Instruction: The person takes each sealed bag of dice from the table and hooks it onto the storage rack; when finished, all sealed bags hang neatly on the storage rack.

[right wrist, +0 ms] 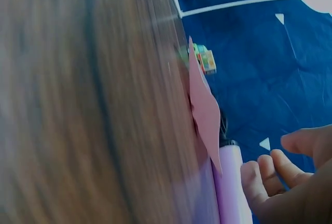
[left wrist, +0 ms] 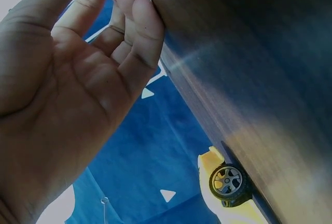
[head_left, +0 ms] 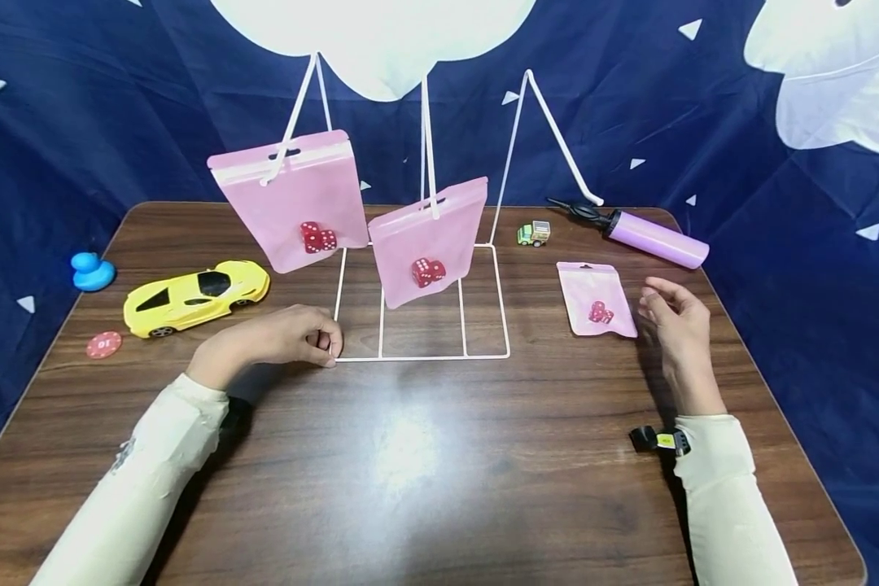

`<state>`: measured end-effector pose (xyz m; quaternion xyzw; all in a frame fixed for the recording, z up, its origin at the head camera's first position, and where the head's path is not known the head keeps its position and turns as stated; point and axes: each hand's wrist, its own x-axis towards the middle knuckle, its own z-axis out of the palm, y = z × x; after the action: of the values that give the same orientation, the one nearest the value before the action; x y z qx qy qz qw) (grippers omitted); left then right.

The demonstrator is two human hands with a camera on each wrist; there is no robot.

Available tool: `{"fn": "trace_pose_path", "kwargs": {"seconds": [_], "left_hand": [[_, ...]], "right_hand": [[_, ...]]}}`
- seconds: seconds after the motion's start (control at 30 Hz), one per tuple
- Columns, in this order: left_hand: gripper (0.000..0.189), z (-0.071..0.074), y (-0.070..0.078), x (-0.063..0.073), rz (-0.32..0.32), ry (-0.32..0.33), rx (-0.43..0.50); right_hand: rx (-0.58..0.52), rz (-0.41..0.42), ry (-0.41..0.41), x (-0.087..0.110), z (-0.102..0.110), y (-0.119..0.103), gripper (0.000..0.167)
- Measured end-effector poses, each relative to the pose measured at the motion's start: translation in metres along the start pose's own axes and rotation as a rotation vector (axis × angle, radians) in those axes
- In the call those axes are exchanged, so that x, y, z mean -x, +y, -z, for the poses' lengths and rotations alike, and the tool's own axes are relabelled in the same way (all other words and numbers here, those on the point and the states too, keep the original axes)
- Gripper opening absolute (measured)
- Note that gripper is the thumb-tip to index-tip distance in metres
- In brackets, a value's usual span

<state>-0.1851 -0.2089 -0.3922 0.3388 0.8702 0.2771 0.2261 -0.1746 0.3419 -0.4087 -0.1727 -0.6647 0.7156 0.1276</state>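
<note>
A white wire rack (head_left: 425, 359) stands on the table with hooked arms rising from its back. Two pink zip pouches with red dice printed or visible on them, a left pouch (head_left: 293, 203) and a middle pouch (head_left: 447, 224), hang from its arms; the right arm bears nothing. At the rack's front left corner, my left hand (head_left: 293, 335) pinches the base wire between thumb and fingertips. A third pink pouch (head_left: 593, 285) lies flat at right. Just right of it, apart from it, my right hand (head_left: 681, 330) hovers with fingers loosely bent, holding nothing.
At left are a yellow toy car (head_left: 183, 301), a blue rubber duck (head_left: 92, 272) and a red poker chip (head_left: 104, 345). Behind the flat pouch are a small toy truck (head_left: 534, 233) and a purple hand pump (head_left: 655, 238). A blue curtain (head_left: 798, 268) closes off the back.
</note>
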Motion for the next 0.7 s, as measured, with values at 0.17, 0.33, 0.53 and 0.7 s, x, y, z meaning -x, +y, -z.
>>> {"fn": "trace_pose_path", "kwargs": {"seconds": [0.17,0.33,0.53,0.7], "left_hand": [[0.018,-0.001,0.0,0.0,-0.002,-0.001,0.009],[0.018,-0.001,0.0,-0.001,-0.002,-0.006,0.006],[0.019,0.0,-0.001,-0.001,-0.002,-0.016,0.006],[0.02,-0.001,-0.002,0.0,0.002,-0.013,0.014]], "right_hand": [[0.12,-0.053,-0.063,-0.004,0.009,0.001,0.023],[0.205,-0.08,-0.151,-0.005,0.014,0.006,0.026],[0.409,-0.07,-0.201,-0.008,0.016,0.01,0.037],[0.553,-0.024,-0.239,-0.008,0.016,0.01,0.052]]}}
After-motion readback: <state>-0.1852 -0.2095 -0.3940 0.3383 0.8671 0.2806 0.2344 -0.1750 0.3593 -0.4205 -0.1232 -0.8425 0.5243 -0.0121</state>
